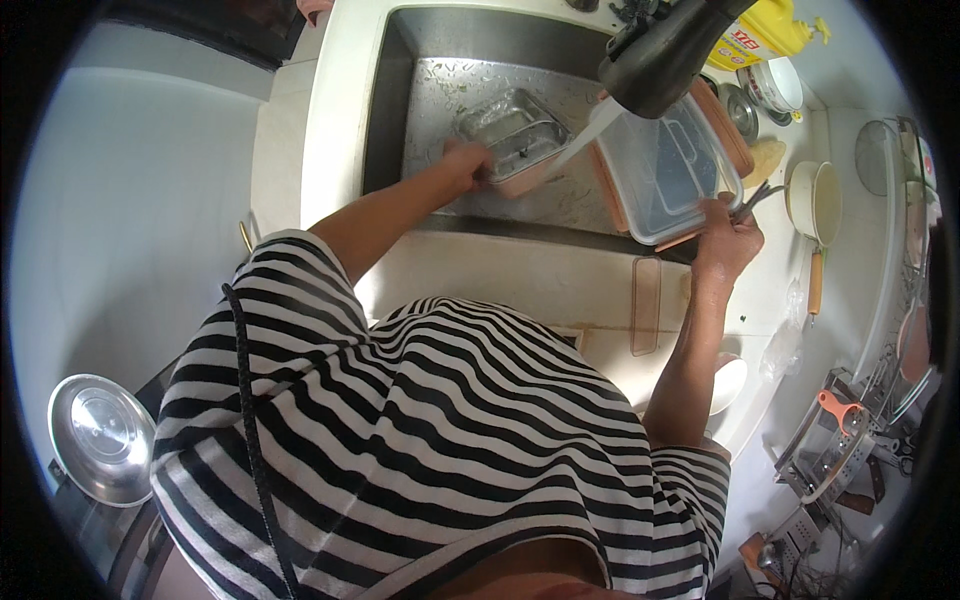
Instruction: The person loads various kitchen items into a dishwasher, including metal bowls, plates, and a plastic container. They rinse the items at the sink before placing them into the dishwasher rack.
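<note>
My left hand (466,163) grips the near left edge of a lunch box in the sink (517,64). The box has a divided stainless-steel tray (514,127) and a pink outer shell (521,181). Wet film or water glints in its compartments. From the dark faucet (652,67) a stream of water (589,135) falls by the box's right side. My right hand (726,240) holds the near right corner of a clear plastic lid (660,169) with pink side flaps (720,124), tilted over the sink's right part. Grey metal prongs or handles (759,199) jut out beside its fingers.
A pale pink plastic strip (646,307) lies on the counter's front edge. Right of the sink are a cream pan with wooden handle (814,202), a yellow detergent bottle (757,34), a white bowl (780,84) and a plastic bag (784,345). A utensil rack (825,442) stands farther right.
</note>
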